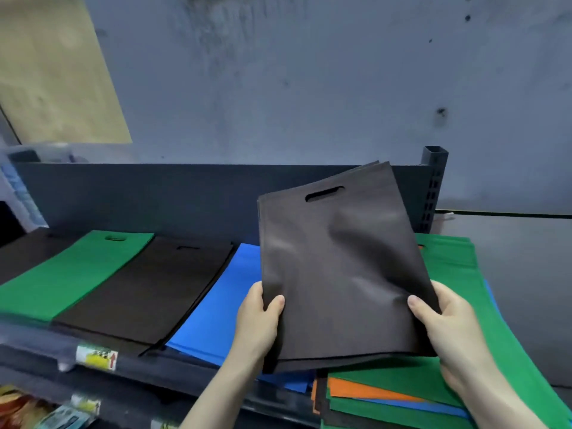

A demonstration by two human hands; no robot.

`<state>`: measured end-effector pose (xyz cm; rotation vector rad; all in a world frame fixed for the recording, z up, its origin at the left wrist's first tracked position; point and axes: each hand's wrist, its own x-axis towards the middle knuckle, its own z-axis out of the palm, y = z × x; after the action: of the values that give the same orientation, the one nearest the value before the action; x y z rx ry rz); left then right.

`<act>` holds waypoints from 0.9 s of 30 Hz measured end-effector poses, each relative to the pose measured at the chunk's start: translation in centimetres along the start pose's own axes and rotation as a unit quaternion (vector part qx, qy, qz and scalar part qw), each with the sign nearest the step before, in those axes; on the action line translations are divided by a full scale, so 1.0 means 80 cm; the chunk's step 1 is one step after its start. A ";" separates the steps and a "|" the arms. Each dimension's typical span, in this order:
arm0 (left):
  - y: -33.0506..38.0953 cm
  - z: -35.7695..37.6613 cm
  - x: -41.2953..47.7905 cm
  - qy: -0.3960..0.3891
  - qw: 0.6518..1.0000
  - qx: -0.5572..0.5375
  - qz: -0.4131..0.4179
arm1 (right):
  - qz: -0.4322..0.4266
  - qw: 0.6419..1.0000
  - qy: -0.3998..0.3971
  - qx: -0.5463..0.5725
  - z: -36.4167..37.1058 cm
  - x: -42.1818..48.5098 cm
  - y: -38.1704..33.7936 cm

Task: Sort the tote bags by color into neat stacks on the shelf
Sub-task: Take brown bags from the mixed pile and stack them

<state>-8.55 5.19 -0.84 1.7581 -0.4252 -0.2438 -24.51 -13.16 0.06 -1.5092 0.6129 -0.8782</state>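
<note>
I hold a dark brown tote bag [340, 274] with a cut-out handle, lifted above the shelf. My left hand [258, 317] grips its lower left edge and my right hand [448, 323] grips its lower right edge, thumbs on top. On the shelf [154, 371] lie sorted stacks: green bags [71, 274] at the left, dark brown bags [148, 289] beside them, blue bags [223, 305] partly under the held bag. A mixed pile [402, 394] of green, orange, blue and dark bags lies under my right hand.
A dark metal back panel [154, 196] and an upright post [433, 187] bound the shelf. Behind stands a grey wall [309, 72]. Price labels [97, 357] sit on the shelf's front edge, with packaged goods [31, 410] below at the left.
</note>
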 end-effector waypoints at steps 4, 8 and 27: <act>-0.004 -0.028 0.005 0.018 0.999 0.028 0.022 | 0.002 1.000 -0.027 -0.008 0.024 -0.005 0.000; -0.008 -0.060 0.010 0.023 0.999 0.030 0.036 | 0.007 0.999 -0.050 -0.007 0.052 -0.011 -0.007; -0.069 -0.326 0.121 0.034 0.998 0.025 0.046 | 0.080 0.992 -0.085 -0.036 0.309 -0.076 -0.036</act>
<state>11.17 25.56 0.37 1.7849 -0.4656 -0.1082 -8.23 6.55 2.09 -1.5582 0.6354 -0.6031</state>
